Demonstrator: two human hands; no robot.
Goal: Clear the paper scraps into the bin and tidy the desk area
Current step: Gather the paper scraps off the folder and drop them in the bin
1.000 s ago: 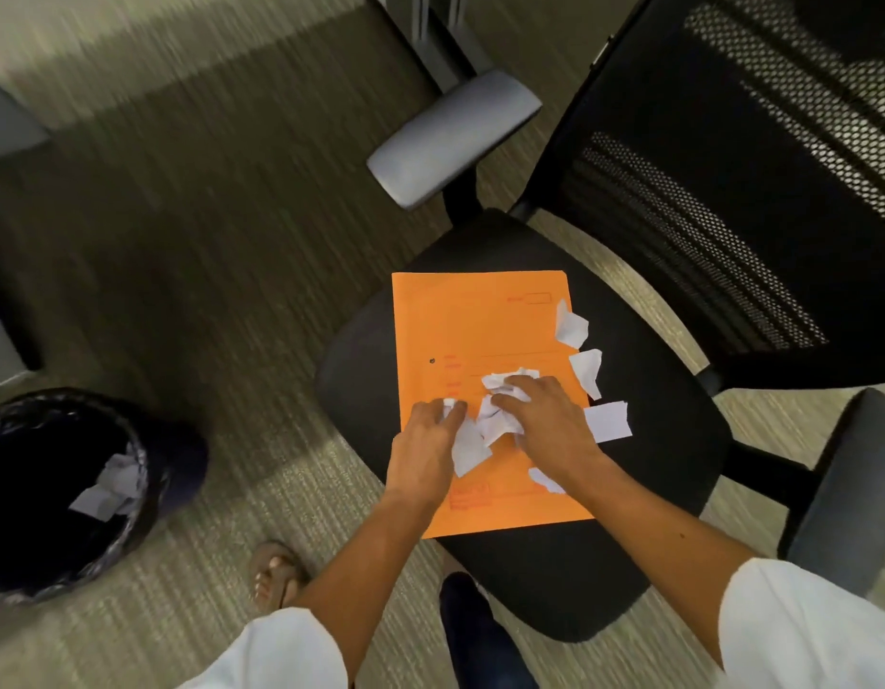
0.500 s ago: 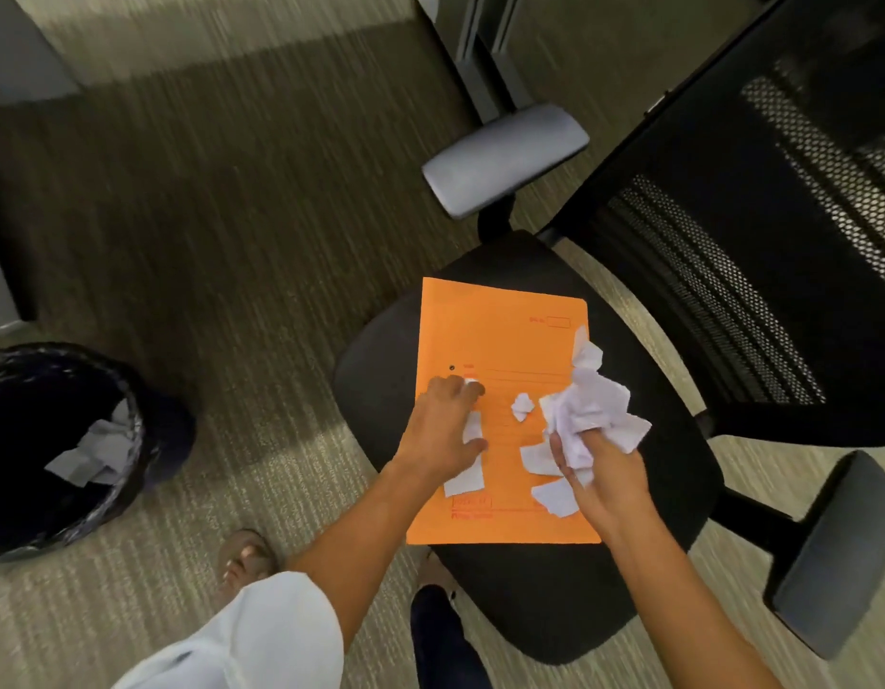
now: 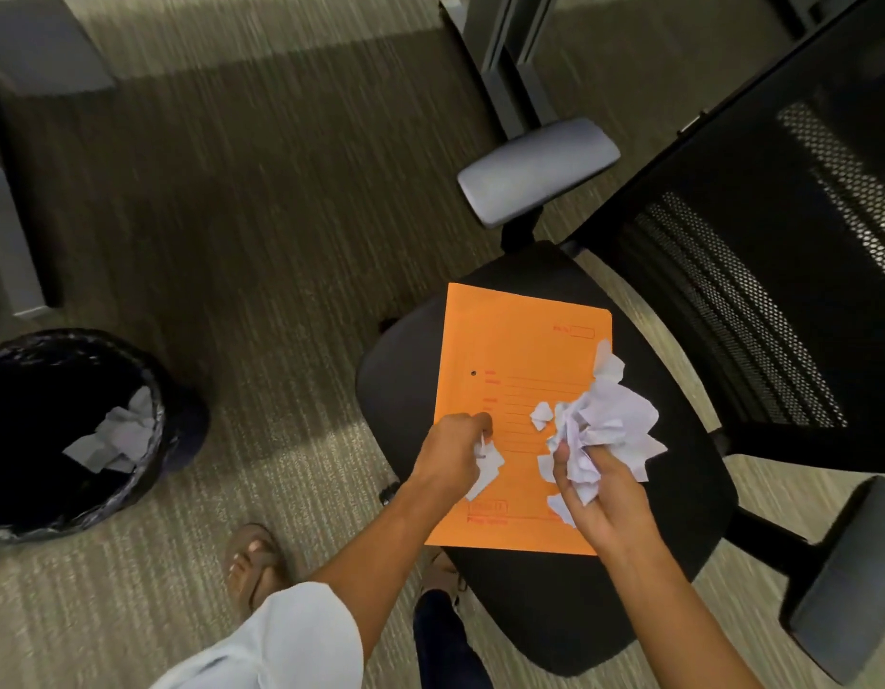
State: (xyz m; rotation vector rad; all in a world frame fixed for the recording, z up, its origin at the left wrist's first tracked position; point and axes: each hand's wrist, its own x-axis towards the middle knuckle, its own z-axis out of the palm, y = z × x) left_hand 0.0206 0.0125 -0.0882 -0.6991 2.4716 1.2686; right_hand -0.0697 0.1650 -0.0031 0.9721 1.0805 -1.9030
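Observation:
An orange folder (image 3: 510, 360) lies flat on the black seat of an office chair (image 3: 679, 529). My right hand (image 3: 604, 499) is closed around a crumpled bunch of white paper scraps (image 3: 609, 430) held just above the folder's right side. My left hand (image 3: 453, 452) pinches a white scrap (image 3: 487, 467) over the folder's lower left part. A small loose scrap (image 3: 542, 415) lies on the folder between my hands, and another scrap (image 3: 557, 504) shows below my right fingers. The black bin (image 3: 13, 504) with a dark liner stands on the carpet at the left, with white scraps (image 3: 115, 440) inside.
The chair's mesh back (image 3: 758, 271) rises at the right, with grey armrests at the top (image 3: 537, 169) and lower right (image 3: 848, 589). Desk legs (image 3: 500, 57) stand behind the chair. My sandalled foot (image 3: 251, 564) is on the carpet between bin and chair.
My right hand gathered the loose scraps off the folder into a bunch and lifted them. My left hand closed on one scrap. The view shifted, so chair and folder sit further right.

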